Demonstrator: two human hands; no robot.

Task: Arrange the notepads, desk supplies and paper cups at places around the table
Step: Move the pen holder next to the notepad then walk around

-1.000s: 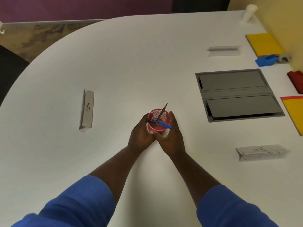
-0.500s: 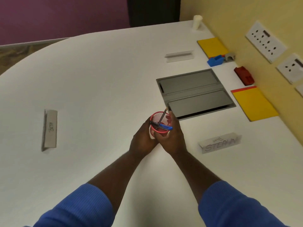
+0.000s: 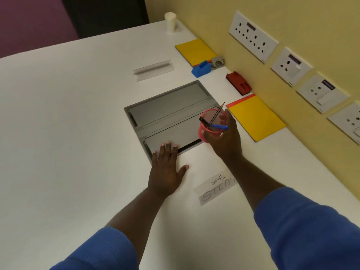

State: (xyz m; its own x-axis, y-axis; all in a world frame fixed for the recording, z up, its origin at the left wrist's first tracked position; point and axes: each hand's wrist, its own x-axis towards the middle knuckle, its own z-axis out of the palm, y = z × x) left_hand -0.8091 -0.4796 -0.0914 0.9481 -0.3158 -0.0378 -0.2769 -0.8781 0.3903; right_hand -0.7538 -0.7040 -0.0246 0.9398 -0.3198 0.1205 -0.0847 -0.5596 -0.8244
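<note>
My right hand (image 3: 226, 139) grips a red mesh pen cup (image 3: 208, 129) that holds a pencil and a blue pen, lifted over the right end of the grey cable hatch (image 3: 167, 112). My left hand (image 3: 165, 168) lies flat and open on the white table (image 3: 68, 133), fingertips on the hatch's near edge. A yellow notepad (image 3: 257, 117) lies just right of the cup by the wall. A second yellow notepad (image 3: 194, 50) lies farther back. A stack of paper cups (image 3: 170, 22) stands at the far corner.
A blue tape dispenser (image 3: 201, 68), a grey punch (image 3: 217, 61) and a red stapler (image 3: 238, 82) sit along the yellow wall with its sockets. One name card (image 3: 214, 189) lies by my right forearm, another (image 3: 153, 69) beyond the hatch.
My left hand has let go of the pen cup and dropped flat onto the table. My right hand has carried the cup rightward toward the near yellow notepad, and my view has turned right.
</note>
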